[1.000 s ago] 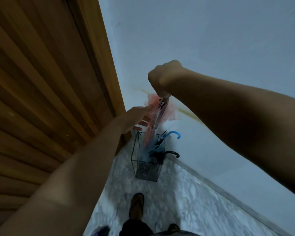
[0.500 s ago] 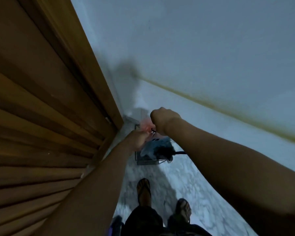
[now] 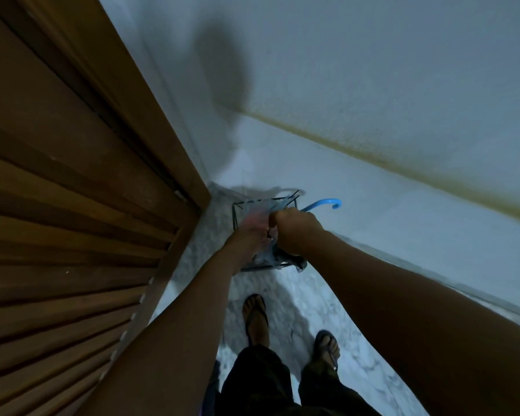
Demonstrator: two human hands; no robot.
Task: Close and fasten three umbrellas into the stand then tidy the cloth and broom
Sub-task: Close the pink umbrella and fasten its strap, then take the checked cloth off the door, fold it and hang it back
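A black wire umbrella stand point(image 3: 235, 216) sits on the floor in the corner between door and wall. Above its opening my right hand point(image 3: 294, 232) is a fist gripping the top of the pink umbrella point(image 3: 252, 221), whose blurred fabric reaches down into the stand. Against that fabric, on the stand's near left side, is my left hand point(image 3: 246, 238); its fingers are blurred. A blue umbrella's hooked handle point(image 3: 323, 203) sticks out of the stand to the right. Dark and grey-blue umbrella fabric point(image 3: 294, 261) bunches under my right wrist.
A brown slatted wooden door point(image 3: 72, 205) fills the left side. The pale wall point(image 3: 373, 115) with a yellowish stripe runs along the right. My two feet in sandals point(image 3: 255, 313) stand on the mottled white floor just before the stand.
Both hands have come down from chest height with the pink umbrella, which now sits low in the stand. The view has tilted down and moved closer.
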